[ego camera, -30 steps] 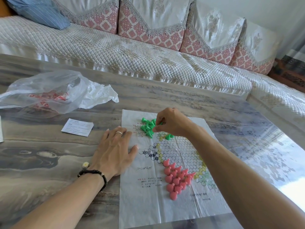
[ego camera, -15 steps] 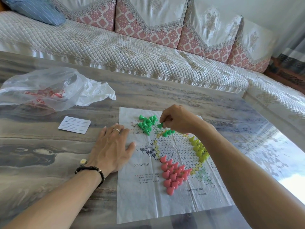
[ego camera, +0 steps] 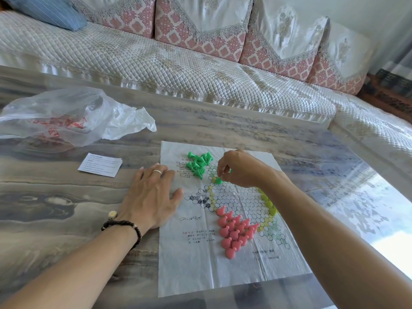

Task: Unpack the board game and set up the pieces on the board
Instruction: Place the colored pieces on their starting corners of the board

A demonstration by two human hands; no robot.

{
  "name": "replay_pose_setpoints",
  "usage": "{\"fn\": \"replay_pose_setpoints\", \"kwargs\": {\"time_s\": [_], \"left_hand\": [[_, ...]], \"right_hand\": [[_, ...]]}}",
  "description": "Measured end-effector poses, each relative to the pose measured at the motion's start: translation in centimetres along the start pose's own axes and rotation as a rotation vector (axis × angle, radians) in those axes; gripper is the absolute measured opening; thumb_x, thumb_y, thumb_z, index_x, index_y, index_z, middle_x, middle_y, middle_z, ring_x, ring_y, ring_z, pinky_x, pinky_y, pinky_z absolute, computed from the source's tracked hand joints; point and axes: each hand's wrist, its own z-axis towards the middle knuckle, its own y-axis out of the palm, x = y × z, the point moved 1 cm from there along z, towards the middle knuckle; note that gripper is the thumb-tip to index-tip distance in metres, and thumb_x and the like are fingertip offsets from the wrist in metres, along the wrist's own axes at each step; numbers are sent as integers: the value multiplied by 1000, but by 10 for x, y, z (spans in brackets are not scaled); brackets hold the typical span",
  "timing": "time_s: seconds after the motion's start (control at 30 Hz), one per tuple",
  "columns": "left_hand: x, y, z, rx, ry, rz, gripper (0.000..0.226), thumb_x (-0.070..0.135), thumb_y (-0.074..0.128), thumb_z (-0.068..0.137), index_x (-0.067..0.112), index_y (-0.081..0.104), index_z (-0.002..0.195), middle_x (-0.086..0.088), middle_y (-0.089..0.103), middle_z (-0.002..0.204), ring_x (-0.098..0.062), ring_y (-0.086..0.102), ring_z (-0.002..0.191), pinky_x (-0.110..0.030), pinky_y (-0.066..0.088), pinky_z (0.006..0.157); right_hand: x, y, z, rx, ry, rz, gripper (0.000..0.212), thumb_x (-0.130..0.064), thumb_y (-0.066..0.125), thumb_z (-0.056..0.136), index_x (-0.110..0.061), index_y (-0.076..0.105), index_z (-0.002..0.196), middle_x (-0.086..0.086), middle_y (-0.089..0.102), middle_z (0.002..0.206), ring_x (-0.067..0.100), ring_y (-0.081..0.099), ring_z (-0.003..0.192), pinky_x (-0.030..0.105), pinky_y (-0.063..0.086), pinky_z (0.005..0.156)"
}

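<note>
Board: a thin white paper game sheet point(ego camera: 223, 253) printed with a star of small circles lies flat on the table, at the centre of the view
Green pieces: a loose heap of bright green plastic pegs point(ego camera: 198, 163) sits on the sheet's 11 o'clock corner, beside the printed star; a single green peg point(ego camera: 219, 180) stands on the star's point at 12 o'clock
Right hand: the right hand point(ego camera: 243, 169) hovers over that 12 o'clock point with fingers curled down, fingertips right at the single green peg; a bit of green shows at its fingers, but whether it pinches a peg cannot be told
Pink pieces: a tight triangle of pink plastic pegs point(ego camera: 234, 233) fills the star's point at 6 o'clock
Yellow pieces: yellow-green plastic pegs point(ego camera: 268, 202) stand at the star's 3 o'clock side, partly hidden by the right forearm
Left hand: the left hand point(ego camera: 151, 197) lies flat, fingers straight and spread, pressing on the sheet's 9 o'clock edge; it holds nothing; a ring and a dark beaded bracelet show
Table: a grey marbled glossy tabletop point(ego camera: 55, 208) carries everything
Paper slip: a small white printed card point(ego camera: 100, 164) lies at 10 o'clock from the sheet, near the left hand
Bag: a crumpled clear plastic bag with red print point(ego camera: 66, 117) lies further out at 10 o'clock
Sofa: a quilted cream sofa with pink patterned cushions point(ego camera: 178, 63) runs along the table's 12 o'clock side
</note>
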Motion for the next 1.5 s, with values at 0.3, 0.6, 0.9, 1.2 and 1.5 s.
{"fn": "replay_pose_setpoints", "kwargs": {"time_s": [0.3,0.6,0.9,1.2,1.5], "left_hand": [[1,-2,-1,-7,-7,8,66,58,20,84,20,47,132,-4,42,143,-21,26,140,-41,16,115],[2,-3,-1,-6,-10,-16,60,55,30,87,19,45,132,-5,40,144,-22,25,140,-41,14,115],[2,-2,0,3,-13,-16,55,54,34,92,20,42,135,-4,35,148,-20,21,142,-39,11,117],[2,-2,-1,12,-3,-8,53,53,36,93,21,42,134,-3,36,147,-20,22,141,-39,12,116],[2,-3,0,-2,-11,-18,51,53,34,93,21,41,133,-2,37,145,-19,20,142,-39,11,117]], "right_hand": [[0,4,3,-1,1,-10,15,-12,63,86,-16,72,98,-4,69,98,10,62,87,29,54,81],[-19,8,17,114,-47,126,10,-15,67,84,-15,73,91,-7,71,86,7,65,77,27,56,77],[-32,28,32,133,-3,101,16,-18,71,75,-17,75,91,-3,71,83,18,65,75,36,57,73],[-33,25,28,120,-38,46,21,-21,66,84,-17,71,104,1,69,98,16,62,87,34,53,83],[-18,-3,15,192,-4,155,25,-13,54,94,-12,69,114,2,70,104,11,62,86,25,50,79]]}}
